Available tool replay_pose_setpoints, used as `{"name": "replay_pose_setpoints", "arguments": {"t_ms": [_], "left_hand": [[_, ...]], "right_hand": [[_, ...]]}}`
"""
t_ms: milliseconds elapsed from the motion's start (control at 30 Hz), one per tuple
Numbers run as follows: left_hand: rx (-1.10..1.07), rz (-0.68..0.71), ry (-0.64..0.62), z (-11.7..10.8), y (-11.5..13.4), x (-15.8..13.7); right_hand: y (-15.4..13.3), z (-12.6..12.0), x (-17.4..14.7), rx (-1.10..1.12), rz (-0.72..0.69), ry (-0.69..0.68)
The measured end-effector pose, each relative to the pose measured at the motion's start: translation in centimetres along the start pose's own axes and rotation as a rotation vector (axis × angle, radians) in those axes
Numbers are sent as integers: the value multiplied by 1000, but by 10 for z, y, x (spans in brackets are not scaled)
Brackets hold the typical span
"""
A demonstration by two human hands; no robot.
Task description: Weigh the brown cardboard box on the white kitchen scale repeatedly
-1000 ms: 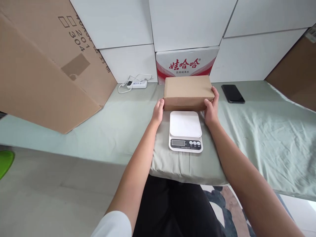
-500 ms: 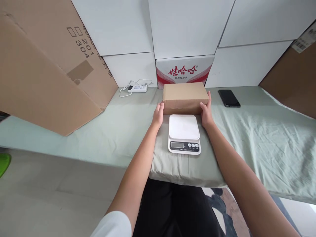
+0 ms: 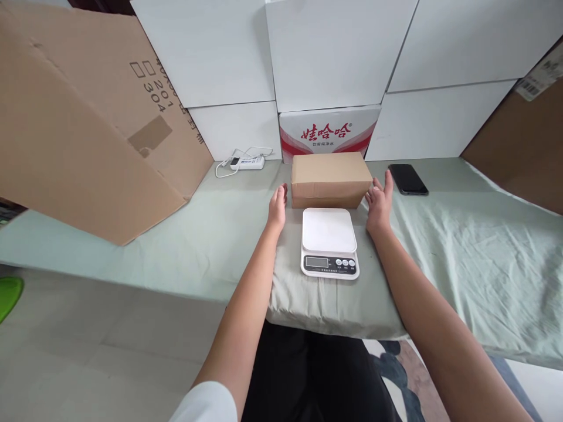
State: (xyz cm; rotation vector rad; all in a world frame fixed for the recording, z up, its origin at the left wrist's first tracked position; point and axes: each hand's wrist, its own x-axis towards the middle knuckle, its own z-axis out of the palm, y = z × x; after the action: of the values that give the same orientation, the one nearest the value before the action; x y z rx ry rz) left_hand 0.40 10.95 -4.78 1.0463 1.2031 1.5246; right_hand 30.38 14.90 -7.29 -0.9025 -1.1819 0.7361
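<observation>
A small brown cardboard box (image 3: pixel 331 180) rests on the cloth-covered surface, just behind a white kitchen scale (image 3: pixel 329 241). The scale has a bare platform, a blank-looking display and round buttons. My left hand (image 3: pixel 278 206) is off the box's left side, a small gap between them, its fingers stretched and holding nothing. On the other side, my right hand (image 3: pixel 380 202) is open beside the box's right end, thumb and fingers spread. Its fingertips are very close to the box; whether they touch it I cannot tell.
A white and red printed carton (image 3: pixel 329 133) stands behind the box, below white panels. A black phone (image 3: pixel 408 179) lies to the right. A white power strip with a cable (image 3: pixel 247 162) lies back left. Large cardboard boxes flank the surface, one at left (image 3: pixel 101 123).
Both hands have let go of the cardboard box and moved outward from its sides, fingers opening. The box stays behind the scale. The view has shifted slightly.
</observation>
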Motion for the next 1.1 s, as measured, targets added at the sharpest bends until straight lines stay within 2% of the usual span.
{"name": "replay_pose_setpoints", "arguments": {"t_ms": [100,167,400,567,700,800,967,1100], "left_hand": [[13,14,-17,2,-4,-1],[27,21,-23,3,-6,-1],[38,58,-69,6,-8,-3],[28,104,-114,8,-10,-8],[43,129,-100,8,-7,-10],[63,178,-72,12,3,-14],[36,344,-80,10,27,-44],[3,351,-133,-10,34,-91]], "right_hand": [[-1,7,-1,65,212,23],[-2,10,-2,42,223,-12],[-7,15,-4,-85,151,-46],[-12,18,-4,-123,42,-89],[-16,18,-5,-122,52,-55],[-27,18,-7,-117,-18,-60],[-73,6,-26,-133,-149,-85],[-103,-13,-71,-197,-156,-122]]}}
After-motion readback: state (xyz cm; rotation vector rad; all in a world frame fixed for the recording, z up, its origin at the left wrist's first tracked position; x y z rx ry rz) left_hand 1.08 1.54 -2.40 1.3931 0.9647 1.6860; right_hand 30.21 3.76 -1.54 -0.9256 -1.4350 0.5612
